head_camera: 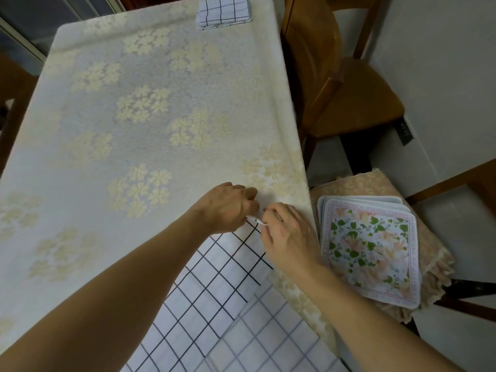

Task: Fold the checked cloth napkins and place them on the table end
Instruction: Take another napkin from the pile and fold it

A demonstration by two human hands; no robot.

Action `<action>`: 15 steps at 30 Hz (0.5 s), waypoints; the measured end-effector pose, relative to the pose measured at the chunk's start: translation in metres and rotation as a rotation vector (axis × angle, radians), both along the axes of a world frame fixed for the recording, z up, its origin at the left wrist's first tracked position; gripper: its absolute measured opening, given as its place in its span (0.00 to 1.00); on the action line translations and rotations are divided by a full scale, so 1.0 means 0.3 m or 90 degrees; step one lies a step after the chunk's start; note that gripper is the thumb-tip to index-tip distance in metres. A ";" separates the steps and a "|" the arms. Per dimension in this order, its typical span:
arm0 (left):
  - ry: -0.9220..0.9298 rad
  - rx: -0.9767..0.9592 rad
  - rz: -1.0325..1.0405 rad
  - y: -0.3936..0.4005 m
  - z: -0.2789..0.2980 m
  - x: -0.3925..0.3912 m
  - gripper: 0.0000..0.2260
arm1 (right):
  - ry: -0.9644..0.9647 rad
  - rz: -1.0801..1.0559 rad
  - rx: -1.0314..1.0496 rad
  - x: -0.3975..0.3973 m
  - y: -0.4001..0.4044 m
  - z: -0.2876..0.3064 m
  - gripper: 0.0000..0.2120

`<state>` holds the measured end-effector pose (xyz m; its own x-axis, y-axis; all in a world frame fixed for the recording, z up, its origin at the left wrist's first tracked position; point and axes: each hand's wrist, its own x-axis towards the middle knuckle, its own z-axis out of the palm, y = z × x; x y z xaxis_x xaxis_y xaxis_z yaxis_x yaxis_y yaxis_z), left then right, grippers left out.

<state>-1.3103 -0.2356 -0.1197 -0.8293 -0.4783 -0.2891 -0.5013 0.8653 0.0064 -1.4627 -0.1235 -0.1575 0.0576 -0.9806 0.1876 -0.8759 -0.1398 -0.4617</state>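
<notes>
Your left hand (228, 208) and right hand (285, 232) each pinch the far corner of the checked napkin (214, 285), spread near the counter's (134, 76) right edge. Match corners squarely before creasing; a folded napkin (222, 12) waits at the far end

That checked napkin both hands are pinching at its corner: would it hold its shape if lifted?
Probably not. The checked napkin lies flat and thin on the tablecloth, so it would likely droop. It looks light: the left hand and right hand need only a fingertip grip.
</notes>
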 end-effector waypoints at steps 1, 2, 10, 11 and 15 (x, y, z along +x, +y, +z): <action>0.006 -0.005 -0.007 -0.006 0.004 -0.001 0.13 | -0.019 -0.004 0.030 0.003 -0.005 0.011 0.01; 0.022 -0.020 -0.018 -0.009 0.005 0.003 0.11 | -0.033 -0.011 0.060 0.007 -0.008 0.022 0.03; 0.100 -0.019 -0.044 0.030 -0.049 0.081 0.12 | -0.001 0.013 0.161 0.055 0.013 0.061 0.12; 0.089 -0.017 -0.042 0.039 -0.054 0.089 0.14 | 0.007 0.015 0.162 0.063 0.021 0.063 0.12; 0.059 -0.023 -0.038 0.079 -0.065 0.108 0.20 | 0.033 0.017 0.155 0.096 0.065 0.063 0.14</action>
